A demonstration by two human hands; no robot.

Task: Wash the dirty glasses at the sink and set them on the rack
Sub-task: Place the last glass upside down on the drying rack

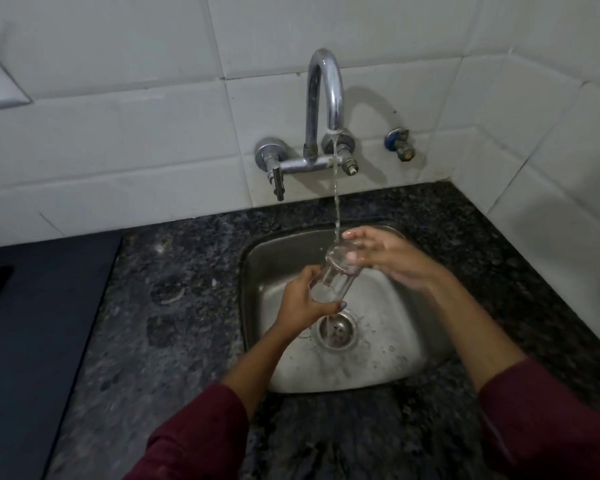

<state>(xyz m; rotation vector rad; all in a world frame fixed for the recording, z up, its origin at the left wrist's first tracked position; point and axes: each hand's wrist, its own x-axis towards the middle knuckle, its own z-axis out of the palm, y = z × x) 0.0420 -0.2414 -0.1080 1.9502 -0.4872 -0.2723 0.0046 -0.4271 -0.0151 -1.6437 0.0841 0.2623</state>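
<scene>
Maroon sleeves at the near edge; dark stove panel far left; speckled granite counter. Left hand, fingers clamped round the base of a clear glass, tilted over the steel sink under the tap stream. Right hand, fingers spread, touching the rim.
</scene>
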